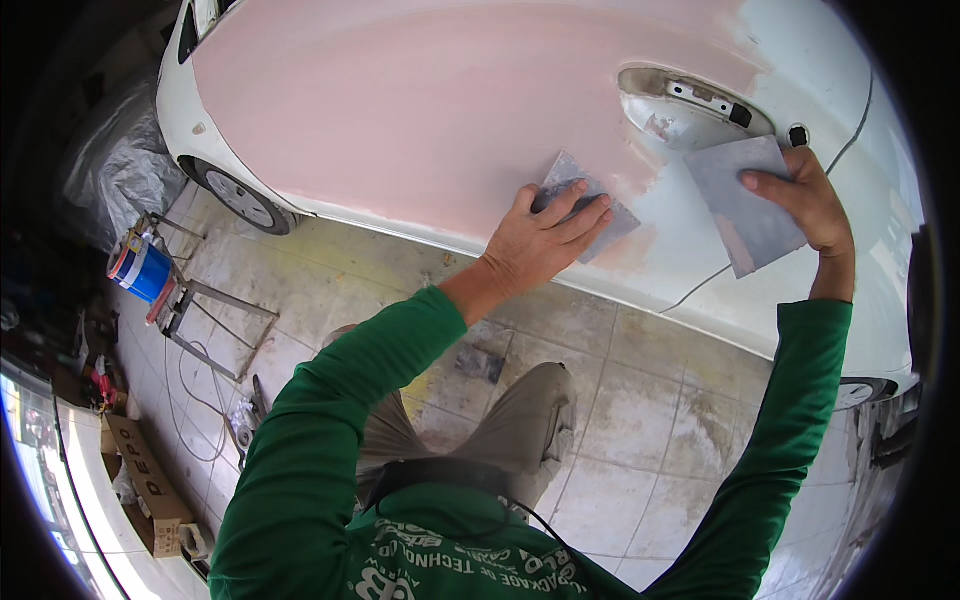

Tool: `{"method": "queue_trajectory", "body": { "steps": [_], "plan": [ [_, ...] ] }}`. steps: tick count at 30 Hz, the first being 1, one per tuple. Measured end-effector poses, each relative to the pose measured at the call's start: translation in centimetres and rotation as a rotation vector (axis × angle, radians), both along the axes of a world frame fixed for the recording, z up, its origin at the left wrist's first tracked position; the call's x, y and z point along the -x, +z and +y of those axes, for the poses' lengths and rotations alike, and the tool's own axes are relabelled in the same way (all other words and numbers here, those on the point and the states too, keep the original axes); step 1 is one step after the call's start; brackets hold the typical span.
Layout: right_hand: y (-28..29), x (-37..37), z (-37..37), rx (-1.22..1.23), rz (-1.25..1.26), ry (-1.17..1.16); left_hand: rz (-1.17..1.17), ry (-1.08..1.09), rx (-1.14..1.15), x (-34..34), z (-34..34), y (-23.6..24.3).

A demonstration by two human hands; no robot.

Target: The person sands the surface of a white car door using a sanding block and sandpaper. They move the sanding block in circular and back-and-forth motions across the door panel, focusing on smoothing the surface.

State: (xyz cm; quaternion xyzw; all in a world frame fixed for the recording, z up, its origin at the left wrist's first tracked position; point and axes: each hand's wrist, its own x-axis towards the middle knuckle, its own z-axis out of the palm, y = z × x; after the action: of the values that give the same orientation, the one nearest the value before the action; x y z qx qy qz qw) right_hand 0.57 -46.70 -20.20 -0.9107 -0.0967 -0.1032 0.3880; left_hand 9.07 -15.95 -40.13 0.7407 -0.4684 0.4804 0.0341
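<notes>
A white car body [720, 285] stands before me, its side broadly coated with pink filler [400, 110]. My left hand [545, 230] presses a thin grey putty spreader [617, 222] flat to the panel, fingers spread over it and part of it hidden. It lies at the ragged lower edge of the filler, below the bare door handle recess [690, 105]. To the right, my right hand [815, 205] pinches a larger grey putty plate [735, 185] at its right edge, thumb on top. Pink residue marks that plate's lower left edge.
A blue can [143, 270] sits on a metal stand [230, 302] at left, with a thin cable [185, 400] on the tiled floor [640, 420]. Crumpled plastic sheeting [125, 170] lies near the wheel [238, 198]. An open cardboard box [148, 475] is at lower left.
</notes>
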Motion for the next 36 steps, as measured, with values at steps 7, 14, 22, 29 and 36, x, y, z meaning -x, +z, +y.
{"method": "queue_trajectory", "body": {
  "steps": [7,14,22,29,36],
  "plan": [
    [0.1,-0.2,-1.1,0.008,0.054,-0.032,0.057,0.059,0.088,2.5,1.0,8.3],
    [-0.1,-0.1,-0.8,0.006,0.027,0.012,0.012,0.064,0.141,1.3,-2.2,5.7],
    [-0.1,-0.4,-0.2,-0.016,-0.004,0.049,-0.027,0.009,-0.001,-0.1,0.7,-0.4],
    [0.1,0.3,-0.9,-0.027,0.047,-0.031,0.075,0.033,0.07,3.8,0.5,6.5],
    [0.5,-0.3,-0.5,-0.031,0.042,-0.025,0.12,0.074,0.072,2.4,-0.1,4.4]
  ]
}}
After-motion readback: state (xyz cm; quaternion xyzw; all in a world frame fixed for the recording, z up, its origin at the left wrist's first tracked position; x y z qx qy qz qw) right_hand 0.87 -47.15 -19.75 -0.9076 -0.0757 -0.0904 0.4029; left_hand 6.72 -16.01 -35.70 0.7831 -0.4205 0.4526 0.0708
